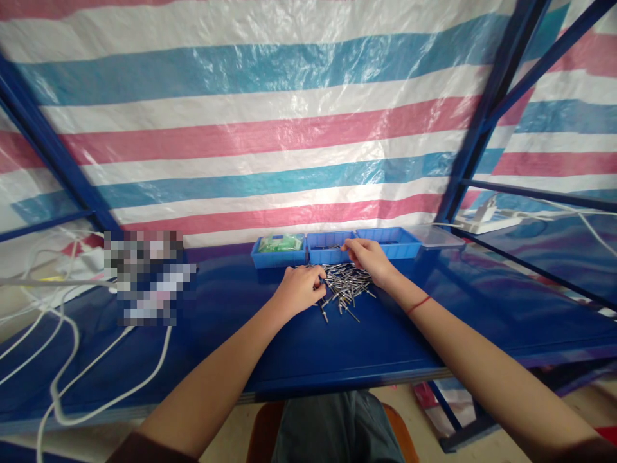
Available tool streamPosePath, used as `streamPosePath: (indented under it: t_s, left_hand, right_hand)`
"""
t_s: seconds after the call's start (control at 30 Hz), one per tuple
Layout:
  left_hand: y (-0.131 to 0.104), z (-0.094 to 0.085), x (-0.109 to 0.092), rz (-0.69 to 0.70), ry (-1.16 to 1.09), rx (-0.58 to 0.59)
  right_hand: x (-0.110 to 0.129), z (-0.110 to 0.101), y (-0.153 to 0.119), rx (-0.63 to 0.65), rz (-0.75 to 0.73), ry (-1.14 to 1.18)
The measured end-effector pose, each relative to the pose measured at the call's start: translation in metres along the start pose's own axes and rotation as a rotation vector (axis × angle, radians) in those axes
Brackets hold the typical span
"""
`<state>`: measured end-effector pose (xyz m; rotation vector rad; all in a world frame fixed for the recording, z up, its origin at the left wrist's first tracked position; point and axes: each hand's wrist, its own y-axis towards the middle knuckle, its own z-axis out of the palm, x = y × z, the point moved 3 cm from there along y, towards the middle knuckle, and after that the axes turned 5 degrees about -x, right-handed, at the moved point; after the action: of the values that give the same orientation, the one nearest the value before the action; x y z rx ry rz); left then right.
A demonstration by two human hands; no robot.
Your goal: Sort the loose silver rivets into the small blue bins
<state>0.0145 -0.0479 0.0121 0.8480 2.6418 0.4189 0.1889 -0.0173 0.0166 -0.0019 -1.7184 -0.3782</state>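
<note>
A loose pile of silvery blind rivets (348, 283) lies on the blue table. My left hand (301, 288) rests at the pile's left edge, fingers curled in among the rivets; what they grip is hidden. My right hand (369, 257) is raised at the front right of the middle blue bin (332, 255), thumb and fingertips pinched together by its rim. Anything in that pinch is too small to make out. A few rivets (329, 247) lie inside the middle bin.
Left of it, another blue bin (279, 260) holds a green plastic packet (282, 243). A third blue bin (393, 249) and a clear lid (441, 236) stand to the right. White cables (72, 334) cross the table's left side. Blue posts (475, 138) frame the striped sheet behind.
</note>
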Motion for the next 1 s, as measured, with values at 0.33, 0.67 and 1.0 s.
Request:
streamPosePath:
  t_s: [0.33,0.67,1.0]
  left_hand:
    - [0.007,0.012,0.017,-0.167,-0.431,-0.208]
    - [0.011,0.017,0.02,-0.173,-0.718,-0.255]
    - [0.008,0.011,0.014,-0.16,-0.57,-0.228]
  right_hand:
    - [-0.001,0.015,-0.008,0.378,-0.243,-0.292]
    - [0.017,0.022,-0.021,0.397,-0.203,-0.038]
    - [0.013,0.023,-0.018,0.362,-0.281,0.007]
